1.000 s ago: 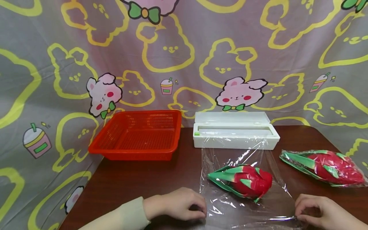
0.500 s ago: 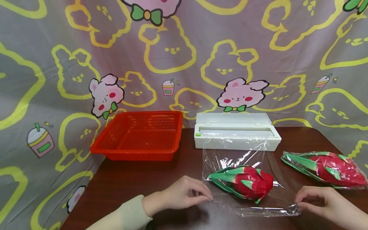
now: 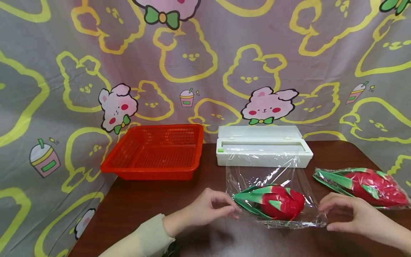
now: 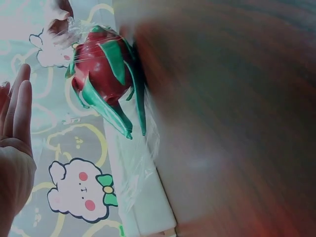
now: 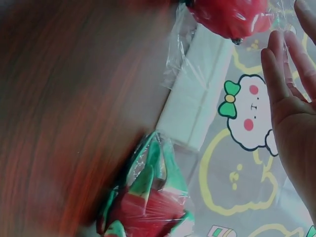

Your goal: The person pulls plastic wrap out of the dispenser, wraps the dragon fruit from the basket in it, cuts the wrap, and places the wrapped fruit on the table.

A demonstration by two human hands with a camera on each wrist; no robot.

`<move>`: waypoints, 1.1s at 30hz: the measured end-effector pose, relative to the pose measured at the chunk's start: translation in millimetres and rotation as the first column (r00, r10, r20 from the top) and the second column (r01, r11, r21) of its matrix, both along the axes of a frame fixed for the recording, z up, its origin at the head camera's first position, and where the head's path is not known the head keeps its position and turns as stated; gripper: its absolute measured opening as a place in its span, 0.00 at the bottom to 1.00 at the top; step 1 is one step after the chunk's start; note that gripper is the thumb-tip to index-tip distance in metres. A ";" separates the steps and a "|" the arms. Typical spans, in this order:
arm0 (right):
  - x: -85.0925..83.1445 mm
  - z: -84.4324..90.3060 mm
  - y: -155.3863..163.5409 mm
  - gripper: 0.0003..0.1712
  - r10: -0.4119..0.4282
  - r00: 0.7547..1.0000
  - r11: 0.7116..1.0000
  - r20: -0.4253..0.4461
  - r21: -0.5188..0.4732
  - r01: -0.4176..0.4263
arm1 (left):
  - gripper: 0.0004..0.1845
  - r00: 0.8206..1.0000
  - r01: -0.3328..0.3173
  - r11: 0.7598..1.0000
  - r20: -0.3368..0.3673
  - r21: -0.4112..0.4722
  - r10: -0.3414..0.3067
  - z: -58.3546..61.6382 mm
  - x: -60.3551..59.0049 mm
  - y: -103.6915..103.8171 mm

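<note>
Dragon fruit (image 3: 273, 206), a red toy with green scales, lies on a sheet of cling film (image 3: 269, 178) on the brown table (image 3: 154, 203), in front of the white film dispenser (image 3: 263, 146). From the head view, the film runs from the dispenser's front edge down under the fruit, and its near edge is lifted against the fruit's near side. The left hand (image 3: 208, 208) pinches the film's near left corner just left of the fruit's green tip. The right hand (image 3: 350, 212) pinches the near right corner just right of the fruit. A second dragon fruit (image 3: 366, 187), already covered in film, lies to the right of the dispenser's front. A red basket (image 3: 154, 151) stands just left of the dispenser, and a cartoon-print cloth (image 3: 205, 60) hangs behind it.

From the left wrist view, which is blurred, the dragon fruit (image 4: 101, 74) shows under film with the dispenser (image 4: 143, 197) beyond it; the left palm (image 4: 15, 148) shows at the edge with straight fingers, and its grip cannot be told here.

From the right wrist view, the wrapped second fruit (image 5: 148, 207) lies near the dispenser (image 5: 195, 103), the first fruit (image 5: 229, 17) at the top edge; the right palm (image 5: 296, 118) shows with straight fingers.
</note>
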State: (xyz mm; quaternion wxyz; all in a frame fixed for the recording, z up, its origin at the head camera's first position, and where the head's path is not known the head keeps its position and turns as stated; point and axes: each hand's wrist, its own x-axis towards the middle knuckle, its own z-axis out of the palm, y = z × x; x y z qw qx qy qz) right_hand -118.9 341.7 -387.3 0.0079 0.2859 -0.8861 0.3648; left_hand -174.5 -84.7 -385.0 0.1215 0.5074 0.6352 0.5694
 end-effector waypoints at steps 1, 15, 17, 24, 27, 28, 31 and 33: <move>-0.6 0.3 -1.5 0.23 -0.005 1.000 1.000 -0.009 0.004 0.005 | 0.06 1.000 0.001 1.000 0.011 0.010 -0.001 0.1 -0.8 0.6; -10.8 12.9 -21.3 0.21 0.031 0.988 0.999 -0.152 -0.029 -0.036 | 0.06 0.998 -0.063 0.998 -0.004 0.009 0.063 9.4 -8.4 10.2; -11.4 12.8 -20.9 0.22 0.033 0.991 0.999 -0.131 -0.008 -0.034 | 0.08 0.996 -0.088 0.996 0.016 -0.020 0.088 10.9 -9.5 10.8; -10.8 8.2 -22.7 0.27 0.040 0.946 0.994 -0.321 0.110 -0.005 | 0.05 0.973 -0.147 0.988 -0.187 -0.042 0.137 13.7 -13.9 10.6; -9.9 9.7 -24.8 0.30 0.038 0.918 0.996 -0.396 0.090 -0.003 | 0.04 0.951 -0.159 0.987 -0.273 -0.023 0.147 14.4 -14.7 9.7; -9.6 10.4 -25.0 0.30 0.036 0.913 0.996 -0.407 0.085 -0.001 | 0.05 0.945 -0.161 0.987 -0.293 -0.017 0.149 14.4 -14.8 9.6; -7.9 11.8 -24.0 0.29 0.016 0.925 0.996 -0.379 0.092 0.020 | 0.05 0.933 -0.162 0.987 -0.326 -0.003 0.152 14.2 -14.7 9.9; -6.6 11.1 -23.3 0.27 0.009 0.935 0.993 -0.355 0.115 0.034 | 0.05 0.929 -0.164 0.986 -0.335 0.003 0.156 14.0 -14.4 10.1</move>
